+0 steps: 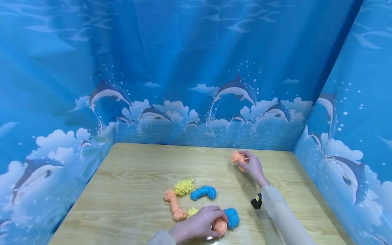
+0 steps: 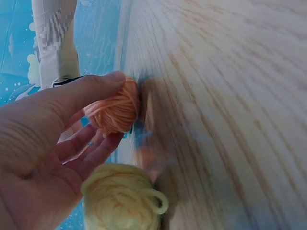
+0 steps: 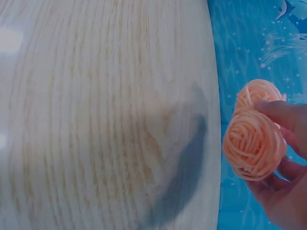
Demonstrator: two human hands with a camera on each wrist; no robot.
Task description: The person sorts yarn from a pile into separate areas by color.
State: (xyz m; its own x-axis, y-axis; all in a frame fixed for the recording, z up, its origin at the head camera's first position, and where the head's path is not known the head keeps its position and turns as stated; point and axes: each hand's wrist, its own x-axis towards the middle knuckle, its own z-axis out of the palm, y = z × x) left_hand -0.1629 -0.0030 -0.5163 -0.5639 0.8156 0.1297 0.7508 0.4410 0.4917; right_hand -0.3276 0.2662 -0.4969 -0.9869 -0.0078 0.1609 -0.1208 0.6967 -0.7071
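Observation:
Near the front of the table, my left hand [image 1: 200, 223] curls thumb and fingers round an orange yarn ball [image 1: 220, 226], close to a blue yarn bundle [image 1: 232, 218]. In the left wrist view the thumb lies on top of that orange yarn [image 2: 115, 111], with a yellow yarn bundle [image 2: 122, 199] beside the palm. At the back right, my right hand [image 1: 252, 167] pinches an orange yarn bundle [image 1: 238, 159]. The right wrist view shows two rounded ends of this bundle [image 3: 254, 143], held above the table by the right hand [image 3: 288, 158].
Left of centre on the table [image 1: 131, 190] lie an orange bundle [image 1: 174, 205], a loopy yellow one [image 1: 184, 187] and a bent blue one [image 1: 203, 192]. A black object [image 1: 256, 201] shows beside the right sleeve. A dolphin-print curtain [image 1: 183, 68] stands behind the table.

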